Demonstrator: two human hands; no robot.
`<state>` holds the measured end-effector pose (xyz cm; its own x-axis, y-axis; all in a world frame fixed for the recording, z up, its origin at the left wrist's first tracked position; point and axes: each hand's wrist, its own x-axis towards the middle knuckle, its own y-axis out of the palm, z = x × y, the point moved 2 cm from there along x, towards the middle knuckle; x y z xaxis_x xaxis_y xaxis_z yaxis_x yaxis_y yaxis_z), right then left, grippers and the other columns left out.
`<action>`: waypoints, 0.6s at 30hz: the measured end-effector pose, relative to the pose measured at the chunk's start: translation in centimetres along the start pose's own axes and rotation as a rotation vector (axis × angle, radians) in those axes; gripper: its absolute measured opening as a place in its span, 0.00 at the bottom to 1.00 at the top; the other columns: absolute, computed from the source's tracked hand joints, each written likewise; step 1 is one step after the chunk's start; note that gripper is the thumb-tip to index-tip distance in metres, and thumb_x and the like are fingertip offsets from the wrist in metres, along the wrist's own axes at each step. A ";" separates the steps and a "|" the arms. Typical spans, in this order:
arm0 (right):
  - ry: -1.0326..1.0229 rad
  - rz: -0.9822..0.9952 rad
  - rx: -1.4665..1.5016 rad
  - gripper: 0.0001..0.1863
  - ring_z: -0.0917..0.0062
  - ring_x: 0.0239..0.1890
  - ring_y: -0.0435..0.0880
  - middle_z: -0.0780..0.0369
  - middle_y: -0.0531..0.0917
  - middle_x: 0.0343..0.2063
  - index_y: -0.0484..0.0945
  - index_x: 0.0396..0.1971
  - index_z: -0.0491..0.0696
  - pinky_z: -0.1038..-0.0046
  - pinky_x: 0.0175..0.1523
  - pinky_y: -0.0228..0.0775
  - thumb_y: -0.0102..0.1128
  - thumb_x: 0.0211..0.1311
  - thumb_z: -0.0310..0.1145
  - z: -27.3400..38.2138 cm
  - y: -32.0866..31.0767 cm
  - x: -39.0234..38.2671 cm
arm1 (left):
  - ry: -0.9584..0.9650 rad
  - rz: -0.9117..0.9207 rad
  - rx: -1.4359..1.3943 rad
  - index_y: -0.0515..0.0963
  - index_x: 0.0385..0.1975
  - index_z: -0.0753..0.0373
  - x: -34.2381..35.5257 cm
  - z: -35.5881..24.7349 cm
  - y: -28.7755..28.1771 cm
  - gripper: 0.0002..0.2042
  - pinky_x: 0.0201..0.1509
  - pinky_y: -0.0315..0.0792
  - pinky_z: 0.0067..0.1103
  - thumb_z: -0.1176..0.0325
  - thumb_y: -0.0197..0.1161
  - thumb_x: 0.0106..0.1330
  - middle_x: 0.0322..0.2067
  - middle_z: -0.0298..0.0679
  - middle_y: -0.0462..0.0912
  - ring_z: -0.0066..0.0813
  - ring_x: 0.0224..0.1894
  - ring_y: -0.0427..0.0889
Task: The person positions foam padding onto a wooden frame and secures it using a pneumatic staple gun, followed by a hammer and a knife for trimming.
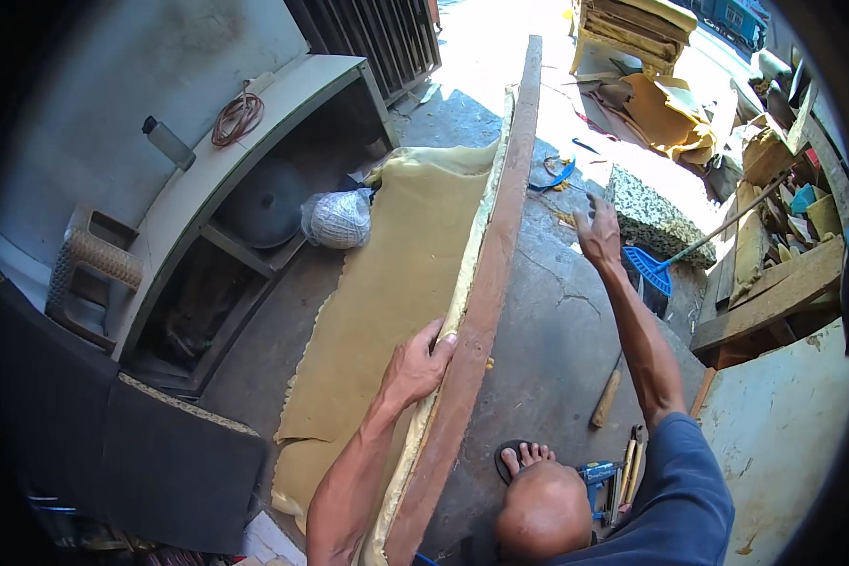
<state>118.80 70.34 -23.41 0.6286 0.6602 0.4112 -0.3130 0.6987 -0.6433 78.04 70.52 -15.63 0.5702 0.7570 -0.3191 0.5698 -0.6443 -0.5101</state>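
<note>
My left hand (417, 363) is wrapped over the pale padded edge (472, 269) of a long reddish-brown wooden beam (505, 245) that runs upward through the middle of the view. A tan sheet of material (377, 292) with a ragged edge spreads to the left of the beam. My right hand (596, 228) is raised right of the beam, fingers apart and slightly bent, nothing visible in them, beside a speckled block (651, 208) and near a blue tool with a thin metal part (561, 176).
Blue rake (649, 272), wooden-handled tool (606, 396) and nail gun (599, 476) lie right, near my foot (528, 456). Scrap wood and foam (670, 123) pile at right. A white-topped cabinet (170, 241), plastic-wrapped bundle (335, 217), woven stool (94, 264) and dark padded panel (179, 472) stand left.
</note>
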 end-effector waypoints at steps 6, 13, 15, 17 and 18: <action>-0.072 0.158 -0.097 0.28 0.53 0.59 0.77 0.44 0.79 0.54 0.82 0.53 0.45 0.58 0.64 0.70 0.57 0.65 0.52 8.9 6.2 20.4 | -0.019 -0.373 0.182 0.80 0.53 0.63 -1.3 -3.1 0.5 0.15 0.32 0.74 0.35 0.65 0.52 0.74 0.22 0.52 0.79 0.44 0.24 0.83; 0.105 0.353 -0.556 0.33 0.56 0.73 0.61 0.53 0.72 0.66 0.83 0.54 0.50 0.44 0.66 0.59 0.58 0.64 0.63 11.5 12.3 27.8 | 0.032 -0.448 0.257 0.80 0.54 0.64 -3.3 -5.3 0.2 0.14 0.32 0.78 0.35 0.70 0.54 0.73 0.28 0.55 0.84 0.50 0.30 0.87; 0.085 0.224 -0.575 0.30 0.57 0.73 0.61 0.52 0.73 0.65 0.84 0.53 0.50 0.42 0.66 0.59 0.58 0.65 0.59 8.4 13.7 30.1 | 0.031 -0.417 0.230 0.79 0.55 0.64 -2.7 -5.5 0.6 0.14 0.32 0.78 0.34 0.71 0.55 0.73 0.29 0.55 0.85 0.47 0.29 0.87; 0.109 0.090 -0.475 0.23 0.56 0.66 0.72 0.51 0.74 0.63 0.85 0.50 0.48 0.45 0.61 0.68 0.58 0.65 0.50 8.1 15.2 29.5 | 0.046 -0.448 0.252 0.79 0.55 0.65 -2.6 -5.3 0.4 0.15 0.33 0.78 0.33 0.72 0.55 0.72 0.30 0.54 0.85 0.47 0.29 0.87; 0.130 0.094 -0.373 0.24 0.57 0.64 0.74 0.52 0.73 0.64 0.83 0.52 0.47 0.49 0.61 0.70 0.60 0.64 0.48 7.9 15.5 29.9 | 0.056 -0.462 0.263 0.79 0.56 0.65 -2.6 -5.2 0.4 0.15 0.33 0.79 0.33 0.73 0.56 0.72 0.31 0.54 0.85 0.47 0.29 0.87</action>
<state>127.14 103.02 -15.99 0.7018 0.6594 0.2697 -0.1088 0.4734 -0.8741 79.88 67.78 -10.83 0.3300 0.9436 0.0259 0.6056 -0.1906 -0.7726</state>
